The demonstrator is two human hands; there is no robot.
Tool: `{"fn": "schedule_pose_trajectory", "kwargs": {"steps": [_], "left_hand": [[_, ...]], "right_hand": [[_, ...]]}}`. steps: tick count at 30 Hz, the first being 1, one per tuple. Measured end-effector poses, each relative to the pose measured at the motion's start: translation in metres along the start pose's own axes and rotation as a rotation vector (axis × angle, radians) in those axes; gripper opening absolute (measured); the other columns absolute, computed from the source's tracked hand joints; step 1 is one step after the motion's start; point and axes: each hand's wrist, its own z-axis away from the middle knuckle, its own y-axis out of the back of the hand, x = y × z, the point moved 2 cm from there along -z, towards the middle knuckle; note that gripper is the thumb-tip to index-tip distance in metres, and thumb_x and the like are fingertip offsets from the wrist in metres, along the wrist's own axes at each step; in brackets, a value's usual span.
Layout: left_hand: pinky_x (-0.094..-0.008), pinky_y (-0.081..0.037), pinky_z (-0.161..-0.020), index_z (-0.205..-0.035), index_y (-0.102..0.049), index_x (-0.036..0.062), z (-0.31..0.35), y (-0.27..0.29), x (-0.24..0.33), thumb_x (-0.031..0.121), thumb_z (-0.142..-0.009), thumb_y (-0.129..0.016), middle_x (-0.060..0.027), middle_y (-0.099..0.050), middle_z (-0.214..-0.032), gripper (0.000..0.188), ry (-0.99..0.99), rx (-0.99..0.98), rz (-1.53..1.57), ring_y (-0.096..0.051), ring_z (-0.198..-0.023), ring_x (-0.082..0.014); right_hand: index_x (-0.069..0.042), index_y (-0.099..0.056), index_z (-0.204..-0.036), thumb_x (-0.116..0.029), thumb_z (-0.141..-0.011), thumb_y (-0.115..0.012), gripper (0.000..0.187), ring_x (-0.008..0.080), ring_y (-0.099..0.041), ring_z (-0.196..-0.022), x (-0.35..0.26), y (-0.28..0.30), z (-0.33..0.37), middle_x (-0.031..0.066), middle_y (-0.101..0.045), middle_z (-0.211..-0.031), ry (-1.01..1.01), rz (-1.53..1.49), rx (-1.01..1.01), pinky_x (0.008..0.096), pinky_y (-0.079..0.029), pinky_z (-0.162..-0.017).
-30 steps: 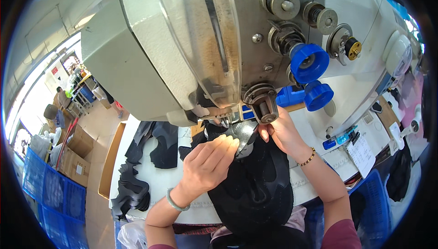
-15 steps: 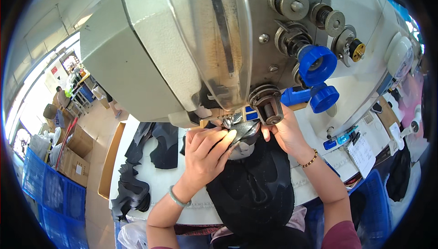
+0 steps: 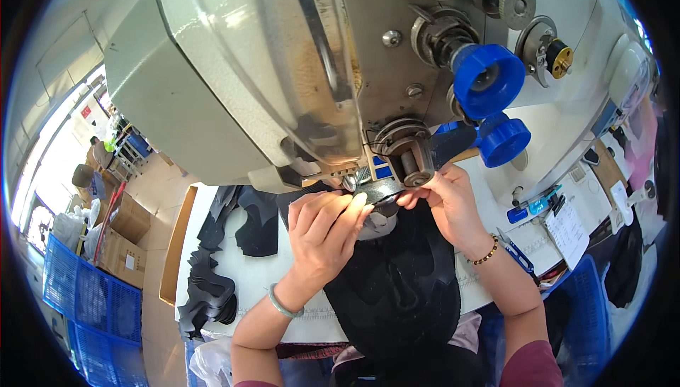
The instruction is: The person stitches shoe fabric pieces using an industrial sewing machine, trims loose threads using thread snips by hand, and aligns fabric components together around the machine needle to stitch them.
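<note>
A large grey sewing machine (image 3: 212, 96) fills the upper view, its needle area just beyond my fingers. Pinched in my left hand (image 3: 324, 230) is the left side of a dark fabric piece (image 3: 381, 190), right by the presser foot. My right hand (image 3: 445, 203) has its fingers closed on the same piece's right edge, below the round metal wheel (image 3: 409, 164). Toward me, a wide black part of the fabric (image 3: 397, 295) hangs over the table edge. The stitching point itself is hidden behind the fingers and the machine head.
Stacked black cut pieces (image 3: 209, 295) lie on the white table (image 3: 297, 316) to the left. At the right are blue-handled snips (image 3: 520, 256), a written sheet (image 3: 569, 231) and a blue crate (image 3: 584, 316). Cardboard boxes (image 3: 124, 259) and blue baskets (image 3: 92, 281) stand on the floor at left.
The fabric edge between my hands has flattened and turned more level. My right fingers have drawn closer together on it. The view has shifted slightly, revealing the snips beside my right wrist.
</note>
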Motion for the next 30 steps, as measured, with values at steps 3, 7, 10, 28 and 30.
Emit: {"fn": "schedule_pose_trajectory", "kwargs": {"steps": [3, 7, 10, 28, 30], "left_hand": [[-0.0355, -0.045, -0.076, -0.093, -0.068, 0.006, 0.0, 0.0, -0.001, 0.007, -0.069, -0.078, -0.0038, -0.06, -0.088, 0.026, -0.031, 0.019, 0.013, -0.059, -0.084, -0.0232], [-0.0364, -0.046, -0.076, -0.093, -0.068, 0.0065, 0.0, -0.001, -0.003, 0.004, -0.068, -0.076, -0.0053, -0.06, -0.091, 0.026, -0.039, -0.016, 0.009, -0.06, -0.086, -0.0246], [-0.038, -0.048, -0.077, -0.093, -0.068, 0.0059, 0.002, -0.002, -0.003, 0.002, -0.068, -0.074, -0.0068, -0.059, -0.093, 0.026, -0.053, -0.018, -0.008, -0.06, -0.087, -0.026], [-0.0362, -0.052, -0.067, -0.094, -0.062, 0.0005, 0.02, -0.021, -0.028, 0.004, -0.07, -0.072, -0.0136, -0.058, -0.094, 0.026, 0.112, 0.088, 0.315, -0.06, -0.082, -0.0308], [-0.0307, -0.05, -0.058, -0.096, -0.062, -0.0002, 0.024, -0.022, -0.033, 0.007, -0.071, -0.073, -0.0124, -0.06, -0.093, 0.029, 0.218, 0.042, 0.355, -0.06, -0.073, -0.0244]], "right_hand": [[0.009, -0.064, -0.088, -0.008, -0.09, -0.051, 0.021, 0.0243, -0.067, -0.071, 0.001, -0.002, 0.006, 0.0185, -0.066, -0.076, 0.007, 0.026, 0.023, 0.0297, -0.052, -0.064], [0.011, -0.064, -0.088, -0.007, -0.087, -0.055, 0.02, 0.024, -0.067, -0.068, 0.002, -0.005, 0.015, 0.0186, -0.066, -0.073, 0.04, 0.06, 0.075, 0.0295, -0.051, -0.062], [0.011, -0.064, -0.088, -0.007, -0.086, -0.056, 0.02, 0.0235, -0.067, -0.066, 0.004, -0.008, 0.022, 0.018, -0.067, -0.073, 0.045, 0.076, 0.089, 0.0293, -0.051, -0.061], [0.007, -0.056, -0.116, 0.001, -0.092, -0.054, 0.025, 0.0165, -0.063, -0.101, 0.026, -0.037, 0.05, 0.0135, -0.065, -0.109, 0.281, 0.163, -0.027, 0.0294, -0.051, -0.09], [0.007, -0.057, -0.115, 0.001, -0.092, -0.054, 0.023, 0.0157, -0.063, -0.1, 0.026, -0.038, 0.049, 0.0127, -0.066, -0.107, 0.271, 0.113, 0.002, 0.0286, -0.051, -0.089]]}}
